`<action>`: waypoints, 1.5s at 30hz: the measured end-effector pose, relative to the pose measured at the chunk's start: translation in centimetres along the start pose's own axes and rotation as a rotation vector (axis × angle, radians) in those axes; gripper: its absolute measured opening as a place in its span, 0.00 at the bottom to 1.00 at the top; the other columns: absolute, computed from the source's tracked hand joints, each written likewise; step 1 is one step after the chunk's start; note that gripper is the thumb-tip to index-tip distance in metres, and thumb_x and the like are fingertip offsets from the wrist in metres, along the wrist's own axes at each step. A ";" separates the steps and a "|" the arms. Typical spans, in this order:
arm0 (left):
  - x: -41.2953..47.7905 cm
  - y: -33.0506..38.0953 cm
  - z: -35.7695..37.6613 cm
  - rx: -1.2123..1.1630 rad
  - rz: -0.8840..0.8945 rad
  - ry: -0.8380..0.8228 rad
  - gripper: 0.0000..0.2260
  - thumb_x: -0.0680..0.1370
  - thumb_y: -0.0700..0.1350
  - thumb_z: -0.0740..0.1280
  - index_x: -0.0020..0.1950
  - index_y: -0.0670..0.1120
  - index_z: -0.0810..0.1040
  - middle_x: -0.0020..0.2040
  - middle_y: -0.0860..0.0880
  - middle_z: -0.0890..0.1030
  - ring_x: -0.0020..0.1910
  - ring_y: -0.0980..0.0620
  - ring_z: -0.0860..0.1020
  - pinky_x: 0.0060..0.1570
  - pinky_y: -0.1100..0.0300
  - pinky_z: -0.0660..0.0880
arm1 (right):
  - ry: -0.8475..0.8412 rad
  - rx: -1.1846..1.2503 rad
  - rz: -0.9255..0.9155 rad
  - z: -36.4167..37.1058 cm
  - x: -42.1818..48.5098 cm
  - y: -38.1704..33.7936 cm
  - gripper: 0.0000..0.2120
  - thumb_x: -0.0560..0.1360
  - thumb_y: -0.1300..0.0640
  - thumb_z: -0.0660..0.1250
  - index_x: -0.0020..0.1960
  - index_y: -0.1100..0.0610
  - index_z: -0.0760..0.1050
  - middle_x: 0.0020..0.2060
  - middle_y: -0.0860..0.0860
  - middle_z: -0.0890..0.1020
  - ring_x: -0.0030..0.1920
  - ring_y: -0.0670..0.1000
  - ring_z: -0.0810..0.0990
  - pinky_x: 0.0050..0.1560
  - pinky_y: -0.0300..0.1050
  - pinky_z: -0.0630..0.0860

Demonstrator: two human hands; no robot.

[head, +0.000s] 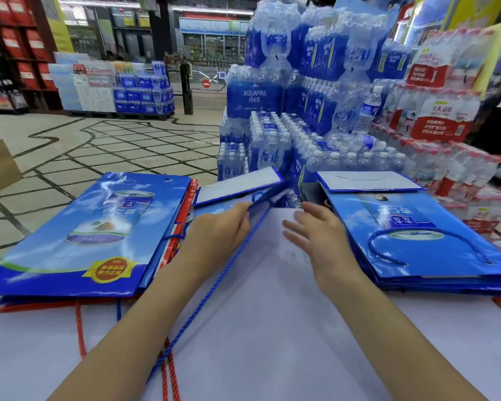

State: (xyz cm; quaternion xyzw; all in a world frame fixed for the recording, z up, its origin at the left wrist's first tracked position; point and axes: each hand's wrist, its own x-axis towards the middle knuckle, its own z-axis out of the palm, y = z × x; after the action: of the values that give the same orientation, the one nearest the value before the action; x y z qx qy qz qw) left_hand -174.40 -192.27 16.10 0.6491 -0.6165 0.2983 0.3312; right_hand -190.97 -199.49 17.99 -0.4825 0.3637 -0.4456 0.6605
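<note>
My left hand [217,230] grips the flat-folded blue paper gift bag [240,185] in the middle of the white table [272,328]. My fingers are curled round its long edge, and the bag stands a little tilted up on that edge. Its folded bottom, pale grey with a blue border, points away from me. Its blue rope handle [214,287] hangs from the bag and runs over the table toward me, beside my left forearm.

My right hand [315,230] has nothing in it. The fingers are spread and almost straight, a bit blurred, and the hand is over the table between the held bag and the pile on the right. I cannot tell if it touches the table.

On the left lies a stack of flat blue paper bags printed with a can and clouds [78,227], with red paper bags [182,227] under it and red rope cords [80,331] coming out at the near side. On the right lies a second stack of the same blue paper bags [417,235], its top bag with the rope handle lying on it. Behind the table stand shrink-wrapped packs of water bottles with blue labels [255,94].
</note>
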 end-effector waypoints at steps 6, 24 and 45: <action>1.0 1.7 -1.4 -0.354 -0.230 0.159 0.18 0.80 0.50 0.54 0.59 0.42 0.78 0.29 0.52 0.72 0.25 0.52 0.69 0.27 0.65 0.67 | -0.345 -0.029 0.493 3.1 -0.7 2.3 0.21 0.74 0.51 0.73 0.60 0.62 0.74 0.52 0.66 0.82 0.50 0.64 0.84 0.57 0.58 0.80; 3.3 2.6 -1.5 -0.520 -0.743 0.240 0.34 0.75 0.46 0.68 0.76 0.45 0.55 0.61 0.51 0.75 0.56 0.59 0.76 0.51 0.69 0.69 | -0.132 -0.174 0.257 0.7 2.4 0.6 0.15 0.75 0.60 0.71 0.49 0.50 0.65 0.39 0.55 0.76 0.26 0.46 0.73 0.24 0.36 0.68; -0.1 0.2 1.2 -0.332 -0.171 -0.894 0.08 0.76 0.54 0.69 0.40 0.54 0.74 0.38 0.56 0.76 0.37 0.59 0.73 0.41 0.61 0.72 | -0.180 -1.396 -0.042 -0.6 2.9 1.8 0.22 0.76 0.49 0.69 0.69 0.52 0.71 0.68 0.55 0.68 0.62 0.58 0.75 0.61 0.47 0.71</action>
State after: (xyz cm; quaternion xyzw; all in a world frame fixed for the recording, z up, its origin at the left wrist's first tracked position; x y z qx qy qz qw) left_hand -174.63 -193.17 15.27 0.7005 -0.6820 -0.1407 0.1560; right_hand -190.14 -202.13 15.99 -0.8355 0.4992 -0.0791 0.2156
